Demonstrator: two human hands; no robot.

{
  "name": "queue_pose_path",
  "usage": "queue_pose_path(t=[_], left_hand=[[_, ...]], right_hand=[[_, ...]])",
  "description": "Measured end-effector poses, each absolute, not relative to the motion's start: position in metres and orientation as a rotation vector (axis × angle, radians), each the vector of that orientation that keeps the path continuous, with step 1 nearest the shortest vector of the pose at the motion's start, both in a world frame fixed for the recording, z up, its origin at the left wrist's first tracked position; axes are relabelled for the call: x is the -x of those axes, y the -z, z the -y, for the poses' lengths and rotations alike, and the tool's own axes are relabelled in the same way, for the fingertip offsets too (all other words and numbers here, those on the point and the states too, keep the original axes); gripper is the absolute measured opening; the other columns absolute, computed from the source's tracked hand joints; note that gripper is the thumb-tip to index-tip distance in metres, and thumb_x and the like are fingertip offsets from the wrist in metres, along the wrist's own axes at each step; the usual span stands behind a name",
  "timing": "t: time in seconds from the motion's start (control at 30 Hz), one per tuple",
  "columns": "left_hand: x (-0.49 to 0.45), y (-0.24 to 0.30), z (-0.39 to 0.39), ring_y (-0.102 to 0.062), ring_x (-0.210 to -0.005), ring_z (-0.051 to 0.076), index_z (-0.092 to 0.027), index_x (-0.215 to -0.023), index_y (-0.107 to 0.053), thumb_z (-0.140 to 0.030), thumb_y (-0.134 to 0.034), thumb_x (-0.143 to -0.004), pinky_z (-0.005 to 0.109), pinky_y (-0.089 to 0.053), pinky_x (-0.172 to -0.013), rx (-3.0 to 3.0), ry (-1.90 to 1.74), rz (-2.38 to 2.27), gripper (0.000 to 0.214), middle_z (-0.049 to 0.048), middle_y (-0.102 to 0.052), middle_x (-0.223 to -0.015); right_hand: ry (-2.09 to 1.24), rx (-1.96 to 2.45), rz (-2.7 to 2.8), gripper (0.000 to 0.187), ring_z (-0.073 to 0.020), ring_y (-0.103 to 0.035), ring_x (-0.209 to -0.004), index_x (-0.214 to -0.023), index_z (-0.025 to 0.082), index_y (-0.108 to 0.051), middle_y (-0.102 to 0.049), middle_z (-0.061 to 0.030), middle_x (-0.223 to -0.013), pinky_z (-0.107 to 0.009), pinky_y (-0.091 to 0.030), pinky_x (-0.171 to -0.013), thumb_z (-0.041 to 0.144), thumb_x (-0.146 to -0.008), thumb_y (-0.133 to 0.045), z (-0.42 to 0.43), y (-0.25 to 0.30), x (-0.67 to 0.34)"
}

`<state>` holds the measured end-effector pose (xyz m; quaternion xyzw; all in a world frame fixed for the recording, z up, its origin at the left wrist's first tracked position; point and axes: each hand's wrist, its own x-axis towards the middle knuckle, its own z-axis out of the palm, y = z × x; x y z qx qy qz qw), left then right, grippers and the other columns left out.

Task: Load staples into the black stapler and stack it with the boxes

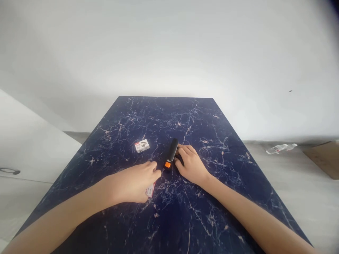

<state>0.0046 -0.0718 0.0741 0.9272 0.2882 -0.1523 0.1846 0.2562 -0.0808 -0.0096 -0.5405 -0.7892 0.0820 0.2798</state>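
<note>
Centrally, the black stapler (171, 154) lay on the table (185, 218), long axis pointing away, orange end nearest. Right hand (192, 165) touched its right flank, fingers half-curled, grip not confirmable; left hand (135, 181), closed over a small packet (150, 189), sat just beside that end.

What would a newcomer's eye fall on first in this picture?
The dark blue marbled table fills the middle of the view. At its centre the right hand touches a black stapler with an orange end, and the left hand rests over a red-and-white box. A small white box lies just beyond the left hand.
</note>
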Motion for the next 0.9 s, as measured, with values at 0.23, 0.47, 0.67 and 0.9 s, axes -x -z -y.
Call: queue_pose_path(t=[0.23, 0.47, 0.67, 0.9], left_hand=[[-0.012, -0.070, 0.040, -0.065, -0.093, 0.026, -0.022, -0.105, -0.063, -0.026, -0.069, -0.079, 0.034, -0.051, -0.077, -2.648, 0.203, -0.865, 0.027, 0.0072, -0.065, -0.104], [-0.013, -0.057, 0.029, -0.064, -0.107, 0.028, -0.025, -0.123, -0.060, -0.037, -0.075, -0.079, 0.038, -0.052, -0.090, -2.576, -0.007, -0.747, 0.048, 0.0073, -0.067, -0.119], [-0.010, -0.053, 0.029, -0.066, -0.106, 0.028, -0.026, -0.127, -0.058, -0.033, -0.073, -0.079, 0.037, -0.052, -0.091, -2.582, -0.013, -0.722, 0.051, 0.0079, -0.067, -0.119], [-0.012, -0.047, 0.033, -0.069, -0.100, 0.028, -0.025, -0.126, -0.057, -0.033, -0.072, -0.080, 0.037, -0.053, -0.087, -2.622, -0.043, -0.731, 0.050, 0.0074, -0.070, -0.112]], right_hand=[[-0.317, 1.274, 2.252, 0.026, -0.0318, -0.050, -0.131, -0.111, 0.021, -0.058, -0.058, -0.0110, -0.144, -0.051, -0.042, -0.109, 0.018, -0.085, -0.062, 0.086, 0.003, -0.255], [-0.344, 1.189, 2.317, 0.034, -0.0336, -0.045, -0.138, -0.117, 0.020, -0.058, -0.054, -0.0135, -0.148, -0.054, -0.039, -0.114, 0.018, -0.083, -0.060, 0.087, 0.000, -0.256], [-0.350, 1.150, 2.324, 0.031, -0.0335, -0.048, -0.135, -0.112, 0.020, -0.057, -0.054, -0.0162, -0.145, -0.054, -0.039, -0.113, 0.019, -0.081, -0.062, 0.087, 0.001, -0.256], [-0.370, 1.155, 2.338, 0.024, -0.0326, -0.050, -0.132, -0.104, 0.021, -0.057, -0.057, -0.0148, -0.141, -0.052, -0.041, -0.111, 0.019, -0.081, -0.061, 0.088, -0.002, -0.256]])
